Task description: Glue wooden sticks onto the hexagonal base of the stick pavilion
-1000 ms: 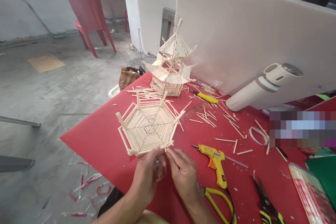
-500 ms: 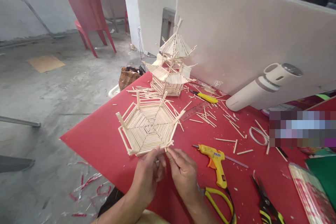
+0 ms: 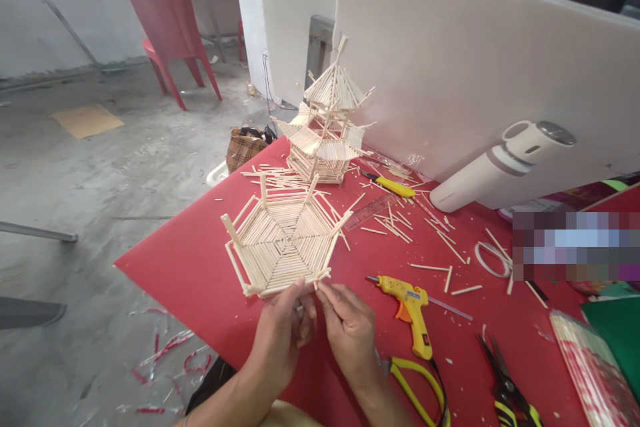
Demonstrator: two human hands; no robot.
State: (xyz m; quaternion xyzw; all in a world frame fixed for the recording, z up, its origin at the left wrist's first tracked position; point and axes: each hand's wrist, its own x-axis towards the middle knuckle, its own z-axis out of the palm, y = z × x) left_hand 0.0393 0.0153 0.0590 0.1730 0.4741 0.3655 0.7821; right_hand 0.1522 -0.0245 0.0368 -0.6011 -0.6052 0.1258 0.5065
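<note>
In front of me is a wooden-stick platform [image 3: 280, 247], many-sided, with ringed sticks and several short posts rising from its corners. My left hand [image 3: 285, 317] is closed at its near edge, thumb and fingers pinching the rim. Beside it, my right hand [image 3: 350, 323] pinches a short wooden stick [image 3: 316, 284] against the near right corner. Most of that stick is hidden by my fingers. Behind the platform stands a tiered stick pagoda [image 3: 327, 127]. To the right of my right hand lies a yellow hot glue gun [image 3: 407, 303], its nozzle pointing left.
Loose sticks [image 3: 395, 223], a yellow utility knife [image 3: 395, 185] and a clear ruler [image 3: 370, 211] lie on the red tabletop [image 3: 185, 247]. A white bottle [image 3: 493, 170] leans by the partition. Pliers [image 3: 507, 383], yellow-handled cutters [image 3: 417, 380] and bagged sticks [image 3: 590, 367] are at the right.
</note>
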